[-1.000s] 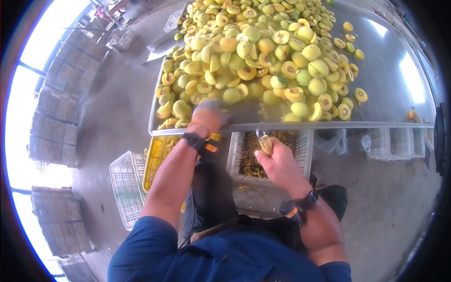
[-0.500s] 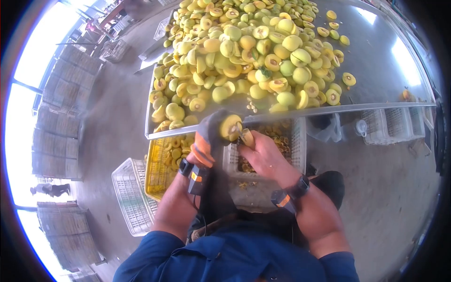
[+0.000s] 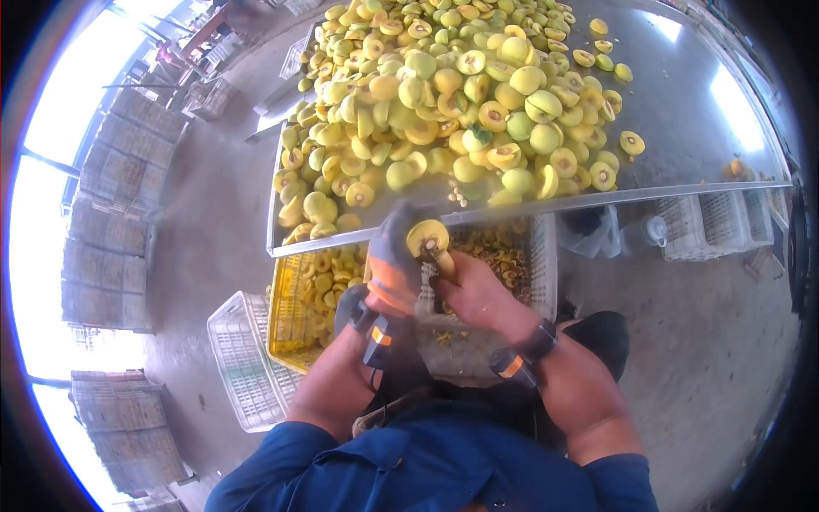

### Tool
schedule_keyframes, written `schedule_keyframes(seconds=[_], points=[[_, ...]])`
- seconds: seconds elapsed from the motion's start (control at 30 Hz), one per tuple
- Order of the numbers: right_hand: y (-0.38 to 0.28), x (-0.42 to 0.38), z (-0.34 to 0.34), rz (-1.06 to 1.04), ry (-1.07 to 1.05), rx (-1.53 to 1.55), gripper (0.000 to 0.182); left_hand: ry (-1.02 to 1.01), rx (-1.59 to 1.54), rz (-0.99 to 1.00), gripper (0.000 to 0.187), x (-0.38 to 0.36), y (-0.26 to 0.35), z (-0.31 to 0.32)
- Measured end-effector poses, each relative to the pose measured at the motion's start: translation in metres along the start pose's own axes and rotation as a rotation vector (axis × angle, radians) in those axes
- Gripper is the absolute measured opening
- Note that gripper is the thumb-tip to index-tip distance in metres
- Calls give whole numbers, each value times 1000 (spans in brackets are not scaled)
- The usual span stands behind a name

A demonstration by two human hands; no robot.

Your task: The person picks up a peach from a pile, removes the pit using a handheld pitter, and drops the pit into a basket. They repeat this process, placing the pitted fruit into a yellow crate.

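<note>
Pitting a fruit half right over the crates

Gloved left hand (image 3: 394, 256) is wrapped around a halved yellow fruit (image 3: 427, 238), cut face up, just below the steel table's edge (image 3: 546, 205). Bare right hand (image 3: 472, 290) is clenched on a small tool (image 3: 444, 260) – the tip's touching the fruit's center, I think. If that tip skids off the pit, it heads straight into the glove. A loose hold and the half probably drops into the white crate (image 3: 543, 266) of scraps – not the yellow crate (image 3: 287, 320).
</note>
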State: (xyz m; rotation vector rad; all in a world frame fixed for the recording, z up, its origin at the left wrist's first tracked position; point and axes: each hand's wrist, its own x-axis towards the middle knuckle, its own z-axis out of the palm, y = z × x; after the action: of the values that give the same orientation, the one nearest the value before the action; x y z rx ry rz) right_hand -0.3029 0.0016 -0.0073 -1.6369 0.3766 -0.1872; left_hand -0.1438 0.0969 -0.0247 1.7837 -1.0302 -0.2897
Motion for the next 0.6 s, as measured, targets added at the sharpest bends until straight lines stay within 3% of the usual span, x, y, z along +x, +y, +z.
schedule_keyframes(seconds=[0.03,0.1,0.17,0.23,0.33,0.43,0.53,0.6], points=[[-3,-1,3,39,-12,-42,24,32,-102,-93,33,-2,5,2],[-8,0,-5,337,-220,252,25,100,-308,-272,27,-3,19,6],[-3,2,-2,284,-243,274,24,73,-58,-94,22,4,15,3],[7,2,14,-108,-81,27,20,26,208,108,25,3,22,-1],[-7,-8,7,159,-227,366,12,76,133,191,34,6,-6,4],[-17,-14,-4,424,-437,771,16,-108,-653,-330,23,3,7,5],[-19,-21,-1,375,-422,704,16,-285,-1265,-627,25,4,25,-2],[-20,-21,-5,364,-425,686,15,-81,-844,-464,28,2,15,6]])
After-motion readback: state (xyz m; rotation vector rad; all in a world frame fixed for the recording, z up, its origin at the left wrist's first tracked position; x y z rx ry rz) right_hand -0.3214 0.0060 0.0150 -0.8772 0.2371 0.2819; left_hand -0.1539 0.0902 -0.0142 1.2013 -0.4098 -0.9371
